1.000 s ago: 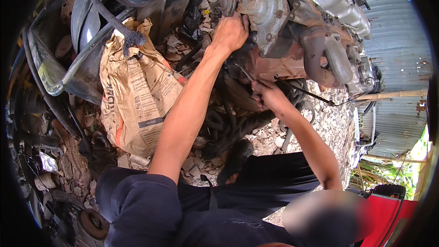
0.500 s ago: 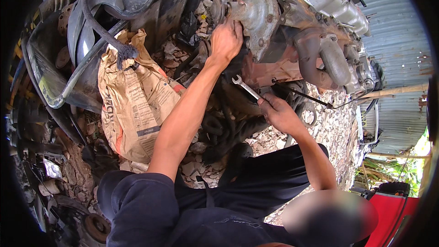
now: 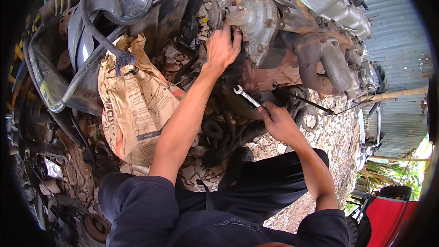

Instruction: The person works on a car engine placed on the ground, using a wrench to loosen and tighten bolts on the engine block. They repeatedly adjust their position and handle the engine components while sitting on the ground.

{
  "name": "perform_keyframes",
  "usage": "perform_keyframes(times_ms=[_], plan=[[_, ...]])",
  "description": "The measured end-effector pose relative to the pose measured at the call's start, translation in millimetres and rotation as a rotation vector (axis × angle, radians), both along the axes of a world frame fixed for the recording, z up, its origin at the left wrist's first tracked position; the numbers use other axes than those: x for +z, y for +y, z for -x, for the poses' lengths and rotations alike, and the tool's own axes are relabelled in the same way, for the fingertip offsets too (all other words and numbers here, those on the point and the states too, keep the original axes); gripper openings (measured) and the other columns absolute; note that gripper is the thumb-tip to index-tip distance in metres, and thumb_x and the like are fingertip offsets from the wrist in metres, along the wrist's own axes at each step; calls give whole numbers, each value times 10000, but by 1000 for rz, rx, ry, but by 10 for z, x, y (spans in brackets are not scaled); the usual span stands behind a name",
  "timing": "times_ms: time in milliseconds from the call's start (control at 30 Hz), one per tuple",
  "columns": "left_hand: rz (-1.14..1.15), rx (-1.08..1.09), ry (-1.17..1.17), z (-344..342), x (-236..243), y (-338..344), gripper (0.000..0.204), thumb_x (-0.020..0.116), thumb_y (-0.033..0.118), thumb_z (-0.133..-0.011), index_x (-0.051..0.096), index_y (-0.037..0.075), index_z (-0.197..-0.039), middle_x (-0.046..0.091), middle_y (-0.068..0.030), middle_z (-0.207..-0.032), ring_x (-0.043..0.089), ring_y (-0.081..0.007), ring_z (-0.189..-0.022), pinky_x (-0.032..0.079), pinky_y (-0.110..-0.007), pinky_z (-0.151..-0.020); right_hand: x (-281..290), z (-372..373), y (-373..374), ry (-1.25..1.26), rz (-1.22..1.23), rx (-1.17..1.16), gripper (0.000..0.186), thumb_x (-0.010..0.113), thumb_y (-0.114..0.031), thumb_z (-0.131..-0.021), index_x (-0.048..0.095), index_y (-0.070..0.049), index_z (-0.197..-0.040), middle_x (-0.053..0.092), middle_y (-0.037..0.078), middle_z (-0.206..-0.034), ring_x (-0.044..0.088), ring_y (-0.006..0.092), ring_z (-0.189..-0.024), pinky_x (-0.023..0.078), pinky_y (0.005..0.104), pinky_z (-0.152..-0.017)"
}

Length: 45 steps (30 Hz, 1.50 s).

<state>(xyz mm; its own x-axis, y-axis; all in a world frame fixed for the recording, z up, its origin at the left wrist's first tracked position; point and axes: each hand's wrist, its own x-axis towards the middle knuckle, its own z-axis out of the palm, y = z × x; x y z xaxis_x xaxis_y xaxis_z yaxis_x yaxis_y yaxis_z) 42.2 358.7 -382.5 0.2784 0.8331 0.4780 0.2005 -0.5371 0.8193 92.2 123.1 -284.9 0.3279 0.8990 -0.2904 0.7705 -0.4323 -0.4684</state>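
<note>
My left hand [image 3: 222,49] reaches up to the rusty metal housing [image 3: 257,20] at the near end of an engine, just below its round flange [image 3: 216,15]. Its fingers are bent against the housing's lower edge, with the thumb apart. What sits between the fingertips is hidden. In my right hand [image 3: 280,121] is a silver combination wrench [image 3: 248,97], gripped near one end. The wrench's open jaw points up and left, below the engine and apart from it.
Left of my left forearm stands a crumpled brown paper sack [image 3: 137,110], beside a black plastic bin [image 3: 59,77] of parts. Behind the housing stretches the engine with its curved exhaust manifold [image 3: 315,59]. Broken stones [image 3: 336,151] cover the ground; a corrugated metal wall [image 3: 398,41] rises at right.
My left hand has shifted slightly left and down along the housing, its thumb now more apart. My right hand has moved a little right and down, still holding the wrench.
</note>
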Motion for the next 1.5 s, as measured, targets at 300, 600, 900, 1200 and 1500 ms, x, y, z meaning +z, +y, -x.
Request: perform_keyframes(times_ms=[300, 600, 900, 1200, 1500], plan=[[13, 2, -119, -37, 17, 15, 321, 553, 238, -900, 502, -33, -1065, 597, -330, -937, 569, -517, -864, 452, -567, -772, -3, 1, -60, -27, -10, 24, 234, 520, -202, -965, 521, 16, -877, 564, 272, -673, 560, 489, -726, 399, 538, -629], [-51, 36, -156, -102, -5, 6, 253, 505, 202, -941, 524, -43, -1000, 592, -331, -915, 565, -523, -839, 443, -578, -737, -12, 24, -54, -23, 9, 43, 252, 523, -213, -967, 514, 21, -871, 580, 282, -745, 555, 495, -768, 402, 542, -651], [81, -35, -122, -93, -41, 62, 285, 497, 233, -947, 572, -41, -927, 602, -326, -941, 576, -516, -820, 450, -568, -731, -17, 62, -44, 4, 0, 28, 252, 527, -209, -966, 520, 24, -871, 578, 280, -741, 551, 498, -756, 403, 536, -643], [-15, -22, -119, -41, -78, 22, 302, 503, 250, -936, 524, -17, -1076, 608, -319, -965, 570, -500, -888, 446, -559, -797, 20, 81, -38, 3, 14, 7, 250, 526, -207, -967, 520, 24, -873, 576, 280, -730, 555, 496, -755, 404, 534, -635], [-46, -4, -33, -30, -35, 34, 299, 480, 254, -946, 530, 6, -1105, 606, -299, -1015, 586, -492, -847, 453, -575, -773, -61, -8, -108, -12, -46, 32, 250, 527, -213, -974, 535, 21, -889, 549, 259, -684, 552, 485, -732, 404, 502, -617]])
